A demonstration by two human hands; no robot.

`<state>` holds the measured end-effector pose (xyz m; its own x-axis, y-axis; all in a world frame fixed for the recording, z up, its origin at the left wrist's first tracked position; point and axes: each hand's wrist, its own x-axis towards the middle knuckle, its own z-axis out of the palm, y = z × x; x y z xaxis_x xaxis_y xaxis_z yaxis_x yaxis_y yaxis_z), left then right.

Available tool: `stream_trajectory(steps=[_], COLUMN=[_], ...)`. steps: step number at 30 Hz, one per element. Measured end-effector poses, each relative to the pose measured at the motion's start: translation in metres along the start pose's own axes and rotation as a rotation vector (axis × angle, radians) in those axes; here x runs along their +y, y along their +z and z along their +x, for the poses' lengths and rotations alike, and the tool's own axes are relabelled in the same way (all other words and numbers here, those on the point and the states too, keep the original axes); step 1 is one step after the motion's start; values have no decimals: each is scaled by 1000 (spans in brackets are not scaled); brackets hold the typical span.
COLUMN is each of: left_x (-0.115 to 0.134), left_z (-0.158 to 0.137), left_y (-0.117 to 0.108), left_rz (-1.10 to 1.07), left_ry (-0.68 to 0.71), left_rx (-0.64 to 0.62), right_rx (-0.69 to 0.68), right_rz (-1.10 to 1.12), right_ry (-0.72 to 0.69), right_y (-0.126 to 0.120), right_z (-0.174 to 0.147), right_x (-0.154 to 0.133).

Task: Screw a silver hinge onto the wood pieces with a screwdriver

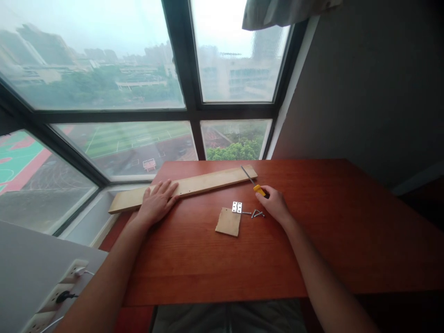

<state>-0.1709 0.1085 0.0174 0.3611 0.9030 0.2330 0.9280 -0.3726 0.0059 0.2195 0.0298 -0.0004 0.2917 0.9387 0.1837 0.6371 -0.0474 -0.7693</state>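
Note:
A long pale wooden board (pixel 208 181) lies slantwise across the far side of the table, its left end jutting past the table's edge. My left hand (pixel 157 200) rests flat on the board with fingers stretched out. In my right hand (pixel 274 202) is a screwdriver (pixel 258 188) with a yellow handle; its shaft points up and left over the board's right end. Between my hands lie a silver hinge (pixel 237 207), a small square piece of wood (pixel 228 222) partly under it, and several screws (pixel 257 213) close together. Small dark holes show near the board's front edge.
The reddish-brown table (pixel 333 231) stretches to the right. A dark window frame (pixel 194 111) stands behind it. At the lower left, a white wall carries sockets (pixel 57 296) with plugs and cords. A grey cloth (pixel 284 13) hangs at the top.

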Motion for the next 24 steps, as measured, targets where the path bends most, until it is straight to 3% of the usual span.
stream_trajectory(steps=[2,9,13,18,24], left_x=[17,151,209,237,242], left_z=[1,1,3,8,9], left_y=[-1,-8,-6,3,6], left_rz=[10,-231,-303,-247,-171], left_ry=[-31,458,546,504,475], left_rx=[15,23,-9,-2,23], right_rx=[3,3,1,-9,-11], right_rz=[-26,-121,-169,-210,-232], right_ry=[4,1,-8,-24,-32], right_y=[2,5,2,0,1], right_z=[0,-4,-4,-3,-2], right_x=[0,-3,0,3,4])
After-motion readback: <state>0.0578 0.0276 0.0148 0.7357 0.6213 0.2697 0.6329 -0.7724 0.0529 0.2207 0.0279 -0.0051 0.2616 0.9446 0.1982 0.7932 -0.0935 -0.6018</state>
